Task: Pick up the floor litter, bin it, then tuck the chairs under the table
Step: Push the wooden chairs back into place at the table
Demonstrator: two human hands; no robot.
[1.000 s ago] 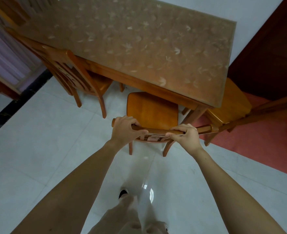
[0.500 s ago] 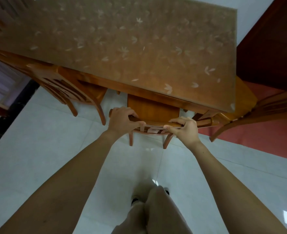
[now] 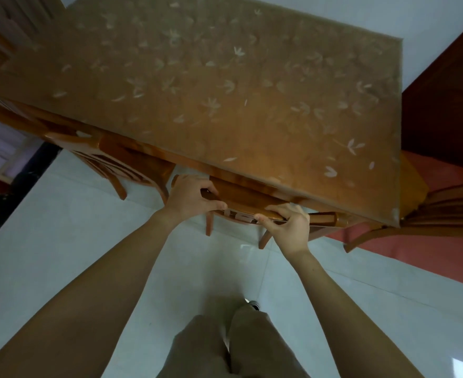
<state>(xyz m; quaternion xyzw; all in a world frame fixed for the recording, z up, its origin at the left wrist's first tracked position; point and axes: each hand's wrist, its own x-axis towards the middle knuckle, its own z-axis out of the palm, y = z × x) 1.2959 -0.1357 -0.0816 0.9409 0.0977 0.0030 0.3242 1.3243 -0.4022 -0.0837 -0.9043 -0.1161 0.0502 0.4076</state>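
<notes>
A wooden chair (image 3: 241, 199) stands in front of me with its seat almost wholly under the wooden table (image 3: 225, 99), whose top carries a leaf-patterned cover. My left hand (image 3: 191, 196) grips the left part of the chair's top rail. My right hand (image 3: 289, 225) grips the rail further right, thumb on the near side. Only the rail, a strip of the seat and two back legs show.
A second wooden chair (image 3: 116, 165) sits at the table's left, partly tucked in. A third chair (image 3: 426, 211) stands at the right corner over a red floor area (image 3: 429, 246). Pale glossy tiles (image 3: 61, 241) lie under me; my legs and a shoe are at the bottom.
The chair has slid forward under the table with both hands on its rail; a second ago most of its seat was exposed. I have stepped closer to the table.
</notes>
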